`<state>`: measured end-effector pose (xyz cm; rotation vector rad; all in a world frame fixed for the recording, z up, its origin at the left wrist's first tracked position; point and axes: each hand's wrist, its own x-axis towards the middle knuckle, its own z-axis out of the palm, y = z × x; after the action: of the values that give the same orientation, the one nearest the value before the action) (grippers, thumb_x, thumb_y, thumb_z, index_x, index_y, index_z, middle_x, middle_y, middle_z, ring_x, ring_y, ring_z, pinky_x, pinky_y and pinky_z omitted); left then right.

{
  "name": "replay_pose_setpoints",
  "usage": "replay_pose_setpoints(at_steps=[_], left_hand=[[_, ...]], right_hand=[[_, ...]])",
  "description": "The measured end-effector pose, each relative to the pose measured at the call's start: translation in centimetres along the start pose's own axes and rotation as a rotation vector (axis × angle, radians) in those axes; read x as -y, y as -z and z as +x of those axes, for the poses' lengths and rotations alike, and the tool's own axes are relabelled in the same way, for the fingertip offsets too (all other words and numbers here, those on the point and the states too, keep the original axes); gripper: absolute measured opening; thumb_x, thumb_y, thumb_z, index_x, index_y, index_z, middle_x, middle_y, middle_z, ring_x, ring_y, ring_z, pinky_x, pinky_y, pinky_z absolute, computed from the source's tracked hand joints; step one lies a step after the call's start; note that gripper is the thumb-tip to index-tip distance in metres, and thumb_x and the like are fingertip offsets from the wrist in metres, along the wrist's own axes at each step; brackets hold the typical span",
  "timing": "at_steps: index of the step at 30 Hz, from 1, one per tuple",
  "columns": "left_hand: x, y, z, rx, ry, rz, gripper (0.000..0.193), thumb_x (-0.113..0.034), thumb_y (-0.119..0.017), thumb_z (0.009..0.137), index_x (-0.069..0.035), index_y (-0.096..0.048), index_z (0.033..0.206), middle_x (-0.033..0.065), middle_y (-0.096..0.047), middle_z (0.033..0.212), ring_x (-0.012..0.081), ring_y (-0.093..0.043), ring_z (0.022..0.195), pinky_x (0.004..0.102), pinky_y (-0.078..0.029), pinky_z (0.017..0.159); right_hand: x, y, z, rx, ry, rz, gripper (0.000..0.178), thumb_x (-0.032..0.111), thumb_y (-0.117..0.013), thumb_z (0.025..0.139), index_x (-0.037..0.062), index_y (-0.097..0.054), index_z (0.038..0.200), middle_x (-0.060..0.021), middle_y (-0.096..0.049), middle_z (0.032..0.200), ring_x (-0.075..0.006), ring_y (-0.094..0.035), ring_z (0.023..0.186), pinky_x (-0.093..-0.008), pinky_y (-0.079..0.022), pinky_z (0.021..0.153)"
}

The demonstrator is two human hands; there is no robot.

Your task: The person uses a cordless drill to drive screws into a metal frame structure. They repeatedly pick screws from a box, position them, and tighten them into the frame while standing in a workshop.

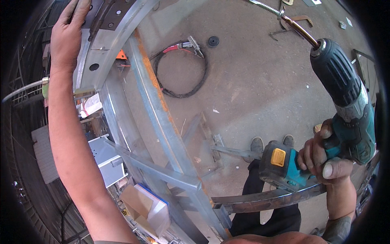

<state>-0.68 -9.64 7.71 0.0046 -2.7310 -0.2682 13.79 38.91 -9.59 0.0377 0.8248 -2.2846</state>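
My right hand (323,158) is wrapped round the handle of a teal and black cordless drill (345,85), its battery pack with a yellow latch hanging below. A long bit runs from the chuck toward the upper edge, with a self-drilling screw (266,6) at its tip. At the upper left, my left hand (73,36) lies with fingers stretched out on a galvanized steel frame (106,61). Its fingertips are cut off by the picture's edge. Beside those fingers is a dark rod or hinge-like bar (99,20) on a perforated plate (118,14).
A rust-edged steel beam (156,93) crosses the middle, joined to a curved bar (280,199) before my legs. On the floor lie a coiled cable with a clamp (180,95), a black disc (213,41) and a C-clamp (300,18). An open cardboard box (138,203) stands lower left.
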Motion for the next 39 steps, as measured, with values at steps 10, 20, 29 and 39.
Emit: replay_pose_setpoints(at_steps=[10,20,29,39], left_hand=[[-3.8,-0.5,-1.5,0.037,0.033,-0.310,0.060,-0.031,-0.068,0.098,0.002,-0.054,0.146,0.0101,-0.067,0.130,0.0162,-0.062,0.109,0.0297,-0.048,0.094],[-4.7,1.5,-1.1,0.182,0.168,-0.414,0.064,-0.024,-0.070,0.094,0.002,-0.051,0.148,0.0134,-0.064,0.135,0.0187,-0.060,0.117,0.0317,-0.045,0.102],[-4.6,1.3,-1.0,0.201,0.201,-0.514,0.064,-0.019,-0.071,0.092,0.003,-0.050,0.149,0.0134,-0.063,0.136,0.0187,-0.060,0.117,0.0307,-0.046,0.103],[-5.1,1.4,-0.7,0.146,0.201,-0.360,0.064,-0.022,-0.072,0.091,0.003,-0.053,0.147,0.0134,-0.063,0.137,0.0200,-0.060,0.117,0.0321,-0.045,0.102]], right_hand=[[0.3,-0.2,0.5,-0.028,-0.060,-0.009,0.068,0.011,-0.083,0.073,0.0130,-0.049,0.131,0.0001,-0.052,0.061,-0.0173,-0.058,0.061,-0.0354,-0.049,0.071],[0.3,-0.2,0.5,-0.104,-0.063,0.026,0.067,0.013,-0.081,0.073,0.0085,-0.047,0.131,-0.0003,-0.052,0.061,-0.0174,-0.057,0.062,-0.0354,-0.047,0.071],[0.4,-0.1,0.7,-0.124,-0.059,0.085,0.067,0.011,-0.081,0.073,0.0102,-0.050,0.132,0.0008,-0.051,0.062,-0.0166,-0.056,0.062,-0.0358,-0.046,0.070],[0.9,-0.4,1.0,-0.156,-0.076,0.094,0.066,0.011,-0.080,0.074,0.0089,-0.051,0.133,0.0008,-0.052,0.066,-0.0166,-0.055,0.065,-0.0359,-0.044,0.071]])
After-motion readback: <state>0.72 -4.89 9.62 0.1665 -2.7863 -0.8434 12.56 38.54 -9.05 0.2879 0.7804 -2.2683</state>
